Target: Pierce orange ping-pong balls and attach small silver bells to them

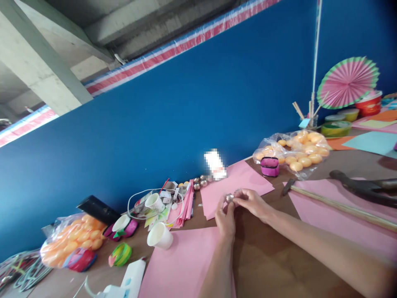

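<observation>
Both my hands meet over the brown table [269,265], just in front of a pink paper sheet [231,184]. My left hand [225,217] and my right hand [252,202] pinch a small shiny silver bell-like bead [229,198] between their fingertips. Several more silver beads [200,181] lie in a row behind it, beside a stack of pink paper strips [186,205].
Bags of orange balls sit at the left [70,240] and back right [294,153], with a pink tape roll [269,166]. Paper cups [159,236], a glue gun [124,283], a hammer [341,207], a pink paper fan [347,82] and more paper sheets [182,265] crowd the table against a blue wall.
</observation>
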The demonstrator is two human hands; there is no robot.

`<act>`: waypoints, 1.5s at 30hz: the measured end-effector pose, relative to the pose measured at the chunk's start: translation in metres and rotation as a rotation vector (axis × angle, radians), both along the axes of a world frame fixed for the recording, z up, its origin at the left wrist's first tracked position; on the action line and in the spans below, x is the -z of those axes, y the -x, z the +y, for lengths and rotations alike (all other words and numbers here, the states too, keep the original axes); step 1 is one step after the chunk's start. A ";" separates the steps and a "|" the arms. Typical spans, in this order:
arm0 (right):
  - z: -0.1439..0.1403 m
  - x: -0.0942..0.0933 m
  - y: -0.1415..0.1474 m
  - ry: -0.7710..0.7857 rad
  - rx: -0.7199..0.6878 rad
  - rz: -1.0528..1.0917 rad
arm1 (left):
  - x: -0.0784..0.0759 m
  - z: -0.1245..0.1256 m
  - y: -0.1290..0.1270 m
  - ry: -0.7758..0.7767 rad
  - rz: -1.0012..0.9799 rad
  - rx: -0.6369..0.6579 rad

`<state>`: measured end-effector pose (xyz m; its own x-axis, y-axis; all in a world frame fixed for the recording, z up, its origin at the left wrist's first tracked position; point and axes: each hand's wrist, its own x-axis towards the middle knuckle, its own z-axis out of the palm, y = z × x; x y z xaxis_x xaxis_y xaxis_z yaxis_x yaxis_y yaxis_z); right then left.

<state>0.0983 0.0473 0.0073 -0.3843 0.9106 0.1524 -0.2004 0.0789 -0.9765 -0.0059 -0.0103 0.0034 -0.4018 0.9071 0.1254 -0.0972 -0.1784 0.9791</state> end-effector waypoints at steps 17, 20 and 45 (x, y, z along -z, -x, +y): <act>0.001 0.000 -0.002 -0.063 -0.091 -0.006 | -0.003 -0.001 -0.002 -0.006 -0.163 0.053; 0.000 -0.002 -0.003 -0.055 -0.103 -0.016 | -0.003 -0.001 0.000 -0.015 -0.196 0.060; -0.003 -0.015 -0.010 0.206 -0.247 0.182 | -0.001 -0.002 0.001 -0.047 0.050 0.113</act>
